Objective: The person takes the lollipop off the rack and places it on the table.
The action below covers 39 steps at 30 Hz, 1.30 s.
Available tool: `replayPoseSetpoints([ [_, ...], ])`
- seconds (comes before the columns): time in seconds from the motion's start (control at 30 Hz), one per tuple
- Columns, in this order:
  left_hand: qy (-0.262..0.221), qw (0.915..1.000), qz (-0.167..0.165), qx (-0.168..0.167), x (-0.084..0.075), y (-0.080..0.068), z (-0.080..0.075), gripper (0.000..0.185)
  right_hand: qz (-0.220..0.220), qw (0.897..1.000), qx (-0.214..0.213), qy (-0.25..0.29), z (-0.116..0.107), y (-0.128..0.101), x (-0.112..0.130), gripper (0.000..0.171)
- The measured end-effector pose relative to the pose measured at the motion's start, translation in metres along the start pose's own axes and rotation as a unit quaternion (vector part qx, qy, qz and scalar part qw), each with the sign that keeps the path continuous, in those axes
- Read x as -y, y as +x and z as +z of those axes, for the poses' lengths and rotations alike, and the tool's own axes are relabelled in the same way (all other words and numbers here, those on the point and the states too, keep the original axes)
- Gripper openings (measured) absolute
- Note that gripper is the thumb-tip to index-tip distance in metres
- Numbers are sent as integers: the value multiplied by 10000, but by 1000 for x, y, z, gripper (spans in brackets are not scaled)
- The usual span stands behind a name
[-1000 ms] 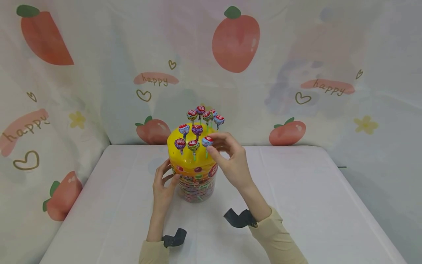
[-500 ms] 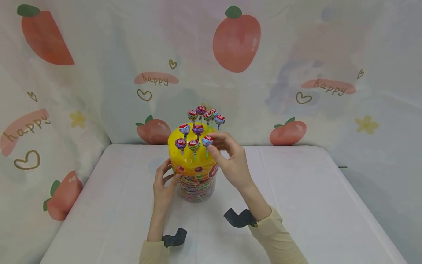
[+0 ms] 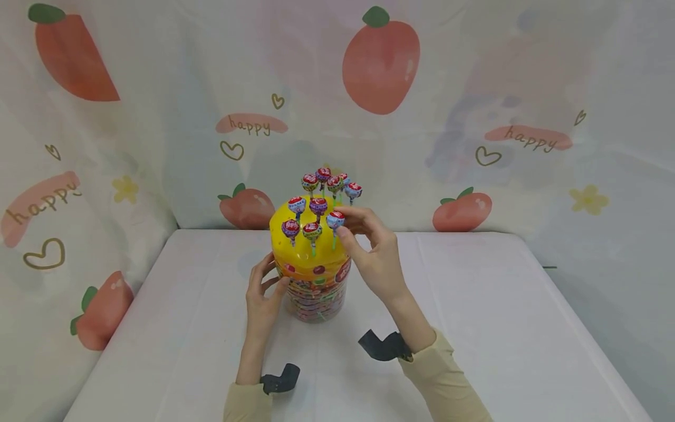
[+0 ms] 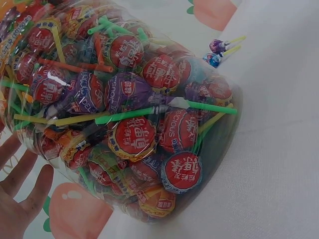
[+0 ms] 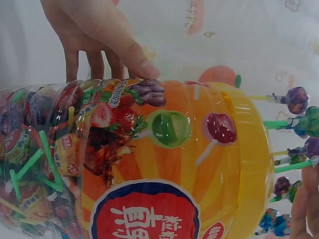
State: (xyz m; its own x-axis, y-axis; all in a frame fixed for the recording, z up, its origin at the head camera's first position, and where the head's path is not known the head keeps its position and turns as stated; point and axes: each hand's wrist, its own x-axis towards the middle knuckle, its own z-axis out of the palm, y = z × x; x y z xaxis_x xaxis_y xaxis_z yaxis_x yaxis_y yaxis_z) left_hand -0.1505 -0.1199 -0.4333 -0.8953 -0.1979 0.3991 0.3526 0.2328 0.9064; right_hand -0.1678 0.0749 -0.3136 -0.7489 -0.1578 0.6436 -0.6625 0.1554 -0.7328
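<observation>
Right hand (image 3: 373,253) pinches a blue-wrapped lollipop (image 3: 335,220), slightly higher than a moment ago, apparently loosening from the yellow lid (image 3: 297,252) of the lollipop jar (image 3: 316,303); left hand (image 3: 263,302), fingers spread, touches the jar's side

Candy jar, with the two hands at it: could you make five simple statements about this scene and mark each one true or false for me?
1. The left hand touches the side of the candy jar. True.
2. The candy jar lies on its side. False: it stands upright on the white table.
3. The right hand pinches a lollipop above the yellow lid. True.
4. The yellow lid is off the candy jar. False: it sits on top.
5. Other lollipops fill the jar's clear body. True.
</observation>
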Motion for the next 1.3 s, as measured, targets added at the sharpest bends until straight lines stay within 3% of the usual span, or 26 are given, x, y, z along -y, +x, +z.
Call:
replayPoseSetpoints([
  [0.37, -24, 10000, 37, -5, 2, 1, 0, 55, 112, 9993, -308, 155, -8, 0, -4, 30],
  [0.63, -13, 10000, 55, 6, 5, 0, 0, 56, 541, 9959, -697, 217, -23, -9, -20, 28],
  [0.97, 9, 10000, 40, -11, 3, 0, 0, 56, 773, 9925, -952, 6, -38, -19, -49, 26],
  [1.3, -12, 10000, 71, -25, 1, 0, 0, 55, 1394, 9829, -1198, -45, -47, -28, -76, 26],
])
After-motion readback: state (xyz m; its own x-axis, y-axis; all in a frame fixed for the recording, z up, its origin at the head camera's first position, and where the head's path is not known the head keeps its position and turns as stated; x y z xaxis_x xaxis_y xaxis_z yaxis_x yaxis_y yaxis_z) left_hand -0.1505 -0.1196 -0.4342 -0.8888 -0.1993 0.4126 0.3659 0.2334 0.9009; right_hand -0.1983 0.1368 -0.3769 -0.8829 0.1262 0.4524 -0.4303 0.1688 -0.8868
